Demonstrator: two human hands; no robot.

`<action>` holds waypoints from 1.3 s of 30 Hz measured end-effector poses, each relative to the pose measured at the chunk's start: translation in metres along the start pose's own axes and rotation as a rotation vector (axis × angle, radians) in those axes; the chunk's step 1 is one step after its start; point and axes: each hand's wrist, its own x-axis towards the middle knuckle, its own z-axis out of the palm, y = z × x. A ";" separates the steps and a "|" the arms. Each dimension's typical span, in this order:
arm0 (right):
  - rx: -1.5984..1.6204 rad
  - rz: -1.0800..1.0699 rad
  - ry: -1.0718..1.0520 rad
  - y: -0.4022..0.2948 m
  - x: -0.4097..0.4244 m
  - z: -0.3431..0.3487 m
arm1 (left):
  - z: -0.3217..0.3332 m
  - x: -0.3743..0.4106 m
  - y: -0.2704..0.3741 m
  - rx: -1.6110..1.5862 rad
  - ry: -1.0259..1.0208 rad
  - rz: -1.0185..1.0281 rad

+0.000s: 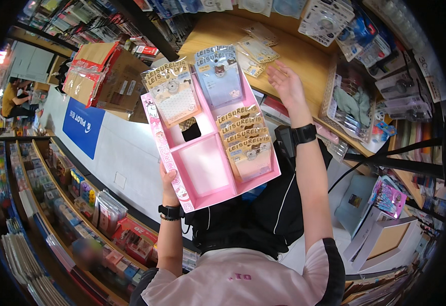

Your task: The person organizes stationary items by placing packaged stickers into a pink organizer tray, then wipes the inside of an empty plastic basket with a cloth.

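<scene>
My left hand (168, 183) grips the lower left edge of a pink cardboard display box (223, 191) with divided compartments; most of its fingers are hidden beneath. Orange sticky-note packs (179, 103) lie in the upper left compartment, blue packs (221, 86) in the upper right, and several overlapping orange packs (254, 162) in the lower right. The lower left compartment shows its bare pink bottom. My right hand (287, 85) is held palm up with fingers spread, holding nothing, just right of the box. Close to its fingertips, several similar packs (259, 51) rest on the wooden shelf.
A plastic basket (328, 95) with cloth stands on the wooden shelf (299, 49) at right. Packaged goods hang above it. An opened cardboard carton (121, 82) is at upper left. Stocked shelves (66, 199) run along the lower left. A person (12, 99) sits far off at left.
</scene>
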 end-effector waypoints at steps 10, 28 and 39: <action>-0.009 -0.005 0.300 0.038 0.077 0.004 | 0.006 -0.003 0.004 0.042 0.086 -0.004; 0.124 -0.092 0.241 0.033 0.029 -0.041 | 0.010 -0.005 0.007 0.064 0.072 0.013; 0.061 -0.163 0.099 -0.019 -0.065 -0.074 | 0.017 -0.005 0.019 0.120 -0.069 0.036</action>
